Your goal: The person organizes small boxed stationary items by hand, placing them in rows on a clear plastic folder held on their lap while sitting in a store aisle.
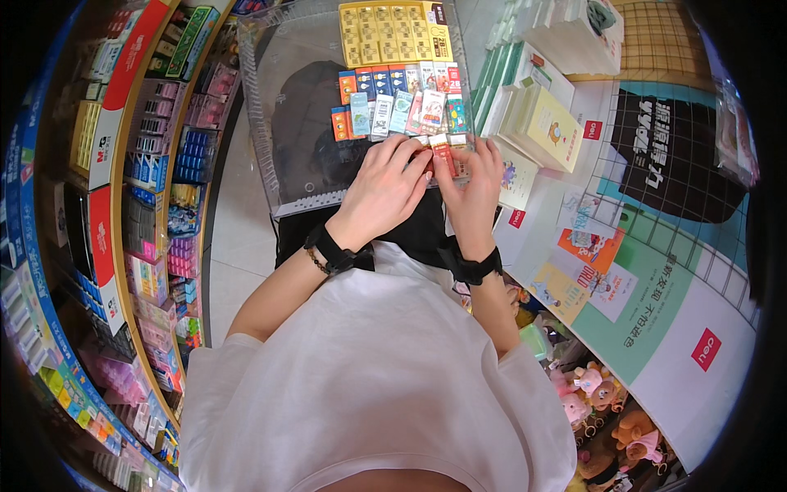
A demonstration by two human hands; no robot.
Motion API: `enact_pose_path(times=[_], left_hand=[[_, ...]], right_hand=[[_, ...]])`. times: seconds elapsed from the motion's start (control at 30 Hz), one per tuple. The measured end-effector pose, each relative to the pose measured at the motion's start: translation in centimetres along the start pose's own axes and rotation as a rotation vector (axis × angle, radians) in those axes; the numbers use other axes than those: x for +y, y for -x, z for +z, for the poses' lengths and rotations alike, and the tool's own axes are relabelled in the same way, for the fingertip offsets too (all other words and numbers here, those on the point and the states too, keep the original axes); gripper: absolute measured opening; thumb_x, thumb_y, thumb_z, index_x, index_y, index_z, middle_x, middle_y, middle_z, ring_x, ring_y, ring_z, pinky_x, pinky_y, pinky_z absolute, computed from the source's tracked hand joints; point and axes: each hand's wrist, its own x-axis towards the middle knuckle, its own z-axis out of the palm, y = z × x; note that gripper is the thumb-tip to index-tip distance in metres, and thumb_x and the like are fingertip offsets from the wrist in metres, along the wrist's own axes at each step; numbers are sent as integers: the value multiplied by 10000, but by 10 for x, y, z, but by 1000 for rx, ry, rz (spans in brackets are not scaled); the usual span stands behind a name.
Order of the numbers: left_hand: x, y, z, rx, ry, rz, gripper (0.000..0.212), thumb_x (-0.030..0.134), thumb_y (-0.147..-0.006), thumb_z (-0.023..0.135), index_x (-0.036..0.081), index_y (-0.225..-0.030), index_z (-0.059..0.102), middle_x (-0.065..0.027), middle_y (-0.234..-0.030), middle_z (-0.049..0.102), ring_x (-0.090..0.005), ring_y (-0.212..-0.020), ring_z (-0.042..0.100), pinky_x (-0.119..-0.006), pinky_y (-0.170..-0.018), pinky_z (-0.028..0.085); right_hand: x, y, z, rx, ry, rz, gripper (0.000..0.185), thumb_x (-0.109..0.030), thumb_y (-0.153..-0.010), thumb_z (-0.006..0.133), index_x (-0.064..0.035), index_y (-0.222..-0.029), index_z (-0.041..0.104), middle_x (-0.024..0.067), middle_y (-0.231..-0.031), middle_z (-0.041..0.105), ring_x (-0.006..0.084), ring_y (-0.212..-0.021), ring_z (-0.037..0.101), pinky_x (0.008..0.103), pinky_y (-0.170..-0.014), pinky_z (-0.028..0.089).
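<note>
A small red-sleeved eraser [441, 149] stands out between my two hands, over the near right corner of a clear plastic tray [270, 154]. My right hand [476, 187] pinches it with thumb and fingers. My left hand [387, 187] is bent in close on its left side; its fingertips hide what they touch, so I cannot tell if it grips anything. Beyond the hands lie rows of boxed erasers in paper sleeves, among them a light blue eraser [360, 112], an orange one [339, 123] and a green one [455, 114]. White-topped erasers show partly beside my fingers.
A yellow compartment box [387, 34] sits at the tray's far end. Stacked notebooks [547, 129] border the tray on the right, near a wire grid [670, 178] and a display board [652, 326]. Stocked shelves [147, 203] curve along the left; plush keychains [633, 430] hang lower right.
</note>
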Motion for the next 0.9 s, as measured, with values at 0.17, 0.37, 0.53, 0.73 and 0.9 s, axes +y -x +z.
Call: enact_pose_path(times=[0.17,0.37,0.53,0.73,0.9], left_hand=[[1,-2,1,32,31,-11,263,100,-860,570,1,-1104,555,-127,-1163,533,-315,-1131,469,-416,-957,393],[1,-7,-4,32,182,-51,194,67,-873,527,12,-1060,537,-149,-1148,548,-333,-1118,478,-420,-961,392],[-1,-8,-6,118,301,-133,146,44,-896,497,-4,-1029,535,-175,-1028,580,-342,-955,561,-396,-834,449],[-2,-4,-4,151,336,-240,171,35,-874,512,-14,-1034,547,-176,-944,611,-356,-899,589,-422,-775,478],[-5,-2,-3,136,247,-173,247,29,-877,528,-17,-1118,557,-190,-1027,619,-345,-931,607,-397,-809,486]], right_hand=[[2,2,3,-26,-76,58,331,-184,-702,778,-12,-898,574,236,-1159,547,445,-1176,437,496,-985,364],[5,2,0,-30,-142,101,326,-168,-674,768,-20,-888,573,225,-1150,542,450,-1216,399,509,-1012,337],[-3,-3,-1,2,-81,64,280,-172,-667,761,-33,-841,592,217,-1208,513,461,-1268,324,535,-1042,283],[-10,-6,8,0,-51,103,262,-193,-657,759,-27,-803,618,225,-1247,477,458,-1291,286,539,-1052,259],[-15,-6,7,-32,-8,107,266,-209,-656,759,-23,-802,637,244,-1255,460,456,-1290,286,538,-1057,246]])
